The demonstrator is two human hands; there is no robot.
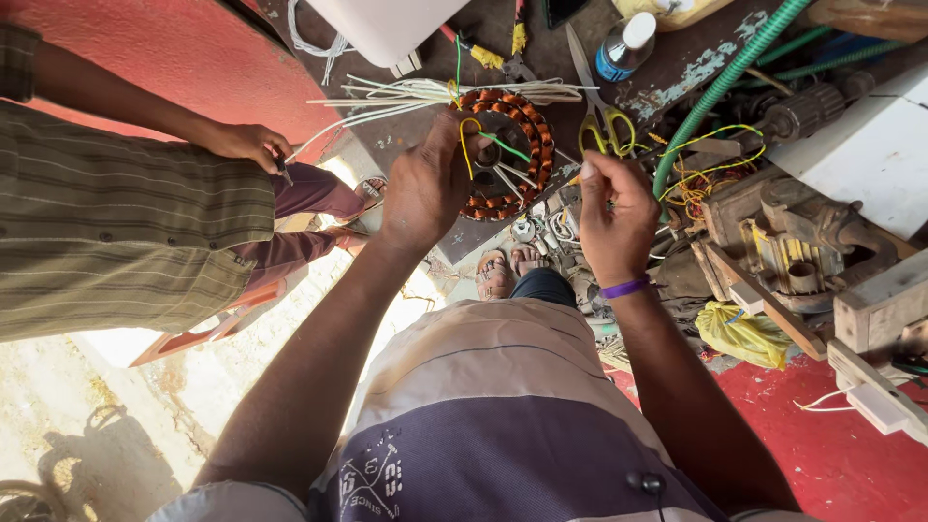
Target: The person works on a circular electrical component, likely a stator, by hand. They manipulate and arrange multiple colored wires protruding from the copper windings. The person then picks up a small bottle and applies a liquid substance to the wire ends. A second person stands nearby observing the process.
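My left hand (425, 184) grips the edge of a round copper-wound motor stator (517, 155) lying on the dark workbench (677, 68). Yellow and green lead wires (474, 135) and a bundle of white sleeving strands (416, 92) come off the stator. My right hand (611, 215), with a purple band at the wrist, is closed just right of the stator and pinches something small that I cannot make out, close to a thin yellow wire. Yellow-handled scissors (599, 116) lie right above it.
A second person in a striped shirt (116, 222) stands at left, one hand (246, 145) at the bench edge. A green hose (725, 82), a small bottle (623, 46), a white box (387, 24), motor parts (793, 242), wooden blocks and a yellow bag (739, 333) crowd the right.
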